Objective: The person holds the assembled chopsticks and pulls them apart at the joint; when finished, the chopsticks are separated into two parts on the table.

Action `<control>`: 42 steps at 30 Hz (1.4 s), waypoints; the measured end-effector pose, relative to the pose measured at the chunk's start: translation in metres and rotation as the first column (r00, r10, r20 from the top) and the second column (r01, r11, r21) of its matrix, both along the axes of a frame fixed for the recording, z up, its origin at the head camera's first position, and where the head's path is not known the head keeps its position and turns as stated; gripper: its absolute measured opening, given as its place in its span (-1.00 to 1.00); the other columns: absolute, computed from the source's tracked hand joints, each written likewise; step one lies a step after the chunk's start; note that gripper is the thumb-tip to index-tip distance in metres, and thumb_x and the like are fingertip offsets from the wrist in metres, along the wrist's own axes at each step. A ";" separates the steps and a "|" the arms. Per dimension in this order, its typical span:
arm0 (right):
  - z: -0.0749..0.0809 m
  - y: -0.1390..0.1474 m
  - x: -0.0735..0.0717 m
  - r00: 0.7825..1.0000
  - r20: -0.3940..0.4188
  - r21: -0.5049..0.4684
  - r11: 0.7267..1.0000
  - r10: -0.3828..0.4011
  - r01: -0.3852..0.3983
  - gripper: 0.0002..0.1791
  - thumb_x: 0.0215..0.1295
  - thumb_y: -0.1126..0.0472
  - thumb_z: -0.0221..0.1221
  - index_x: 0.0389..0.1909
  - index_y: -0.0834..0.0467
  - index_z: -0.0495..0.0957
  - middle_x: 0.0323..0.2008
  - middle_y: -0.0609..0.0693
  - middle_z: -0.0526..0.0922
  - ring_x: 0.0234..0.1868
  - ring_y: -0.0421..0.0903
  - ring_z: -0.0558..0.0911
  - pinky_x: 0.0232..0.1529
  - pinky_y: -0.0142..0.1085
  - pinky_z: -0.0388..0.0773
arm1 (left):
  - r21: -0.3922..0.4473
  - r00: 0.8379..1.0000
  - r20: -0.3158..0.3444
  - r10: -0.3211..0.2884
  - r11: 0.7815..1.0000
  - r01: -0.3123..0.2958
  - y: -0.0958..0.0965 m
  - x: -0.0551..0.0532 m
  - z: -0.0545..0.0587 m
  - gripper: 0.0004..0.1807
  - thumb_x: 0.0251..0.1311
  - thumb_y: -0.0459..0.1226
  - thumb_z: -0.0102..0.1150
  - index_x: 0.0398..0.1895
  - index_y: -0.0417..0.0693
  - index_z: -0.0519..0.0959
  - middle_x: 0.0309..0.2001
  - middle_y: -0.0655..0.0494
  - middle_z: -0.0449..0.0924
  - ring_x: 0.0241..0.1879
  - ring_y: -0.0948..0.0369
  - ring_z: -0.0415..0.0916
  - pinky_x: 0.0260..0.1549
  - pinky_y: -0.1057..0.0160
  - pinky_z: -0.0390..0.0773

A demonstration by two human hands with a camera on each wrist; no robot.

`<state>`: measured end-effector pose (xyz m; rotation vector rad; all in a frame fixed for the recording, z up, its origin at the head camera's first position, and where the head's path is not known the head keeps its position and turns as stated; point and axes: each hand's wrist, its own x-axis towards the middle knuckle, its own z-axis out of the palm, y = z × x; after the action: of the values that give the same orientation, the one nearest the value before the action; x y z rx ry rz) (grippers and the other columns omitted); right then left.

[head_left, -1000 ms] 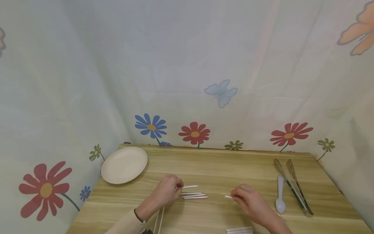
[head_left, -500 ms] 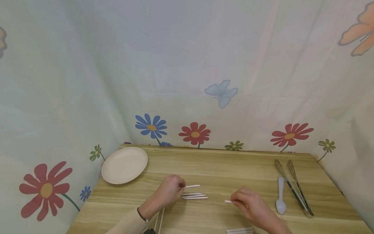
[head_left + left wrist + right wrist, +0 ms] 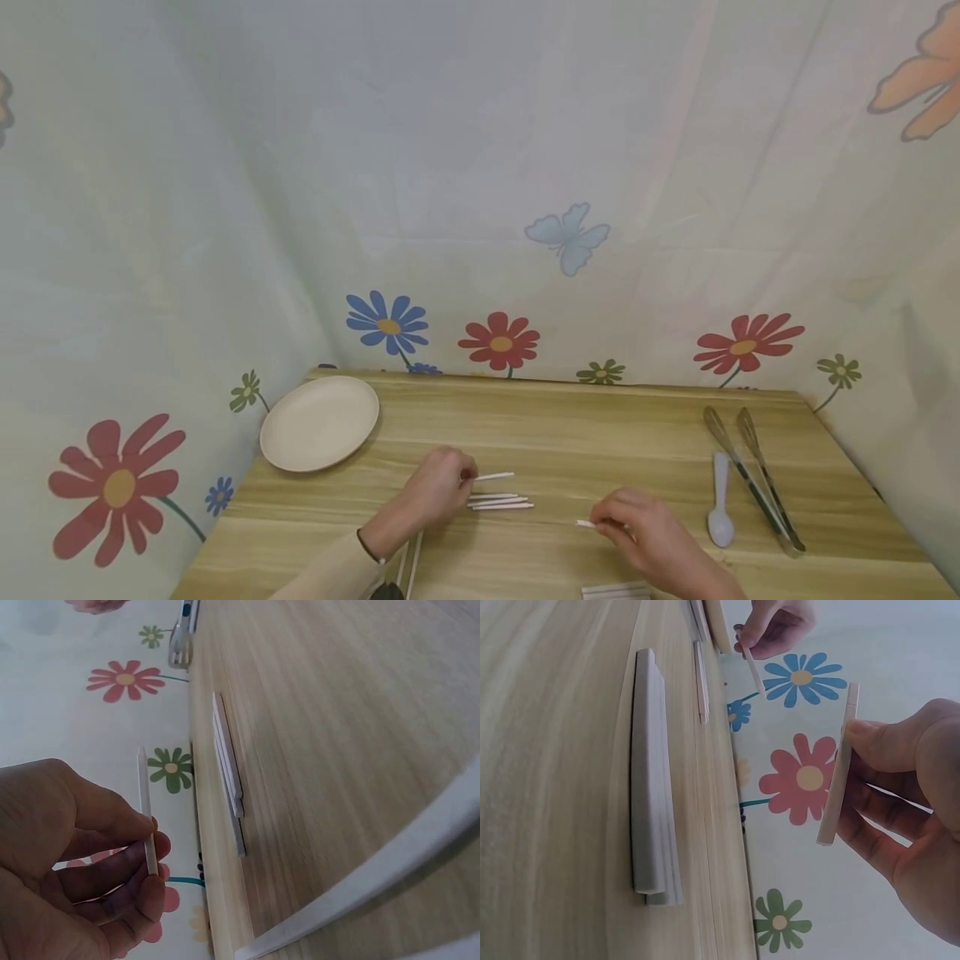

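My left hand (image 3: 441,485) pinches a short, thin white stick (image 3: 145,802) between thumb and fingers, raised off the table. Facing it across a gap, my right hand (image 3: 637,527) holds another white stick (image 3: 840,769) by thumb and fingertips, also above the table. Between the hands, several white sticks (image 3: 500,502) lie side by side on the wood. A second group of sticks (image 3: 651,780) lies nearer me, below the right hand; the bottom of the head view cuts it off.
At the far left sits an oval cream plate (image 3: 321,423). To the right lie a pale spoon (image 3: 720,508) and metal tongs (image 3: 763,483). Long thin white rods (image 3: 411,562) run beside the left forearm. A flowered curtain (image 3: 450,167) surrounds the wooden table (image 3: 600,433).
My right hand has come slightly nearer to me with its stick, which now tilts a little differently. My left hand has shifted slightly right with its stick. The lying sticks have stayed put.
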<state>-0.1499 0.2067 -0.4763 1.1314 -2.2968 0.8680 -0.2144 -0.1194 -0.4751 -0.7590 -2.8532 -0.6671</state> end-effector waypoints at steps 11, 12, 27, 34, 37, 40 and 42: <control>0.001 0.001 0.006 0.999 0.035 0.024 1.000 0.018 -0.019 -0.85 0.24 0.24 0.27 -0.26 -0.10 0.60 -0.31 -0.25 0.64 -0.29 -0.36 0.58 -0.24 -0.63 0.44 | -0.029 1.000 0.026 -0.007 1.000 0.008 0.002 -0.004 -0.004 -0.89 0.00 -0.41 0.27 -0.40 -0.06 0.70 -0.45 0.17 0.60 -0.43 0.33 0.45 -0.43 0.36 0.49; 0.001 0.001 0.006 0.999 0.037 0.028 0.999 0.021 -0.022 -0.86 0.26 0.23 0.27 -0.26 -0.10 0.60 -0.31 -0.26 0.64 -0.28 -0.36 0.58 -0.24 -0.63 0.44 | -0.032 1.000 0.027 -0.007 0.999 0.008 0.002 -0.005 -0.004 -0.88 -0.01 -0.42 0.27 -0.40 -0.06 0.70 -0.45 0.17 0.60 -0.43 0.33 0.44 -0.43 0.36 0.49; -0.002 0.004 0.010 0.998 0.031 0.038 0.998 0.051 -0.053 -0.85 0.24 0.25 0.28 -0.25 -0.09 0.61 -0.31 -0.25 0.63 -0.30 -0.38 0.57 -0.27 -0.64 0.43 | -0.050 0.999 0.018 -0.048 0.998 0.049 0.004 -0.009 -0.013 -0.90 -0.02 -0.44 0.29 -0.44 -0.10 0.71 -0.48 0.16 0.61 -0.46 0.34 0.46 -0.45 0.36 0.50; -0.005 0.006 0.010 0.998 0.026 0.045 0.997 0.063 -0.064 -0.84 0.24 0.25 0.28 -0.25 -0.10 0.60 -0.31 -0.25 0.62 -0.29 -0.39 0.56 -0.26 -0.63 0.42 | -0.058 0.995 0.097 -0.025 0.998 0.030 0.005 -0.010 -0.014 -0.84 -0.03 -0.46 0.26 -0.38 -0.07 0.70 -0.44 0.17 0.63 -0.45 0.37 0.45 -0.45 0.39 0.48; -0.006 0.006 0.011 0.997 0.039 0.050 0.997 0.061 -0.063 -0.85 0.26 0.23 0.27 -0.24 -0.12 0.59 -0.31 -0.26 0.62 -0.29 -0.40 0.55 -0.25 -0.64 0.41 | -0.068 0.995 0.101 -0.021 0.997 0.028 0.004 -0.009 -0.015 -0.82 -0.04 -0.47 0.26 -0.39 -0.05 0.71 -0.44 0.16 0.63 -0.44 0.37 0.45 -0.44 0.38 0.49; -0.006 0.006 0.011 0.996 0.046 0.044 0.996 0.074 -0.076 -0.86 0.28 0.23 0.25 -0.24 -0.11 0.59 -0.31 -0.24 0.62 -0.30 -0.40 0.54 -0.26 -0.65 0.41 | -0.074 0.996 0.089 -0.029 0.997 0.036 0.004 -0.009 -0.017 -0.82 -0.04 -0.48 0.26 -0.42 -0.03 0.71 -0.45 0.17 0.63 -0.44 0.37 0.46 -0.44 0.37 0.49; -0.007 0.007 0.010 0.995 0.040 0.039 0.995 0.086 -0.088 -0.86 0.28 0.23 0.24 -0.23 -0.10 0.59 -0.31 -0.23 0.63 -0.30 -0.39 0.55 -0.27 -0.65 0.41 | -0.078 0.996 0.080 -0.036 0.996 0.042 0.004 -0.008 -0.017 -0.82 -0.04 -0.48 0.25 -0.43 -0.03 0.71 -0.44 0.18 0.64 -0.44 0.37 0.47 -0.43 0.36 0.50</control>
<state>-0.1396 0.2132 -0.4830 1.2506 -2.3206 0.8865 -0.2228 -0.1152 -0.4920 -0.8201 -2.9594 -0.6052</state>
